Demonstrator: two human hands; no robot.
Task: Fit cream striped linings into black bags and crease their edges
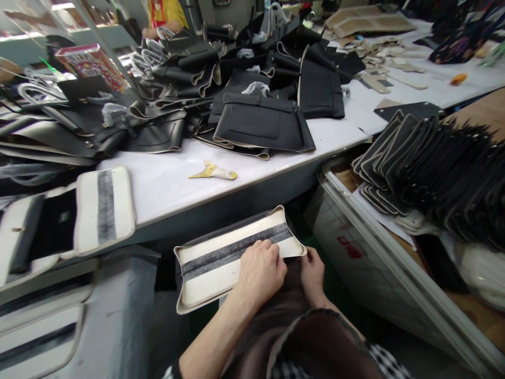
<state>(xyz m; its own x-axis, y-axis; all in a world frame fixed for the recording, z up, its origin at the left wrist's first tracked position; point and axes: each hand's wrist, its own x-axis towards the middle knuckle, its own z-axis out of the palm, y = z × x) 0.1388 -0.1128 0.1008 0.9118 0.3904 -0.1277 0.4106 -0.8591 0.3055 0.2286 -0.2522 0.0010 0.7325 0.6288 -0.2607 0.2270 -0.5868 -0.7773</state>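
Above my lap is a black bag piece whose pale base faces up, with a dark grey strip along its middle and raised edges at the corners. My left hand lies on the base near its right half, fingers curled down against it and over the near edge. At the right corner, my right hand pinches the rim between thumb and fingers. What the left fingertips do is hidden under the hand. On the white table beyond lies a yellow scraper-like tool with a wrapped handle.
Black bag panels are heaped across the white table. Pale panels with grey strips lie at the left. A glass-sided case at right bears rows of black flaps. A person in yellow is at the back.
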